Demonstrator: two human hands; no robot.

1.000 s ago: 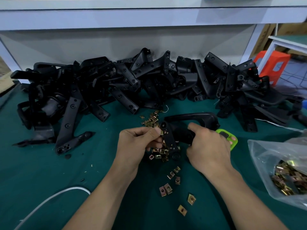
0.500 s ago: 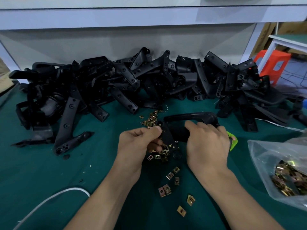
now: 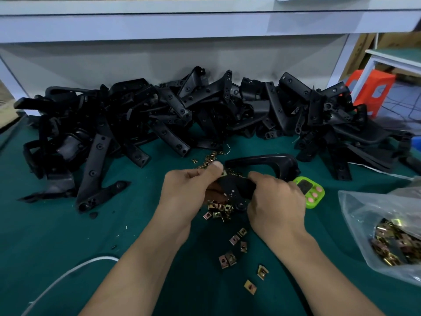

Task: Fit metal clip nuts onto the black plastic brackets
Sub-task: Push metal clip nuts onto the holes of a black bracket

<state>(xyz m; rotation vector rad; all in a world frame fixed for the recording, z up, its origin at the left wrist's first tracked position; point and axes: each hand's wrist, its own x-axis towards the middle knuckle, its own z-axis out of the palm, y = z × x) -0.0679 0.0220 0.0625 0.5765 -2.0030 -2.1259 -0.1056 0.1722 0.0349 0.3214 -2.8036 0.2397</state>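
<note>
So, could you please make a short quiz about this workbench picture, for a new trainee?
1. True or false: the left hand and right hand both hold one black bracket.
2. The clear bag of clip nuts lies: A) at the right edge, B) at the left edge, C) on the shelf.
3. Fill in: the timer beside the right hand is ___.
Key: 1 true; 2 A; 3 green.

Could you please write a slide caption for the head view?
Left hand and right hand hold one bracket over loose clip nuts on a green mat.
</note>
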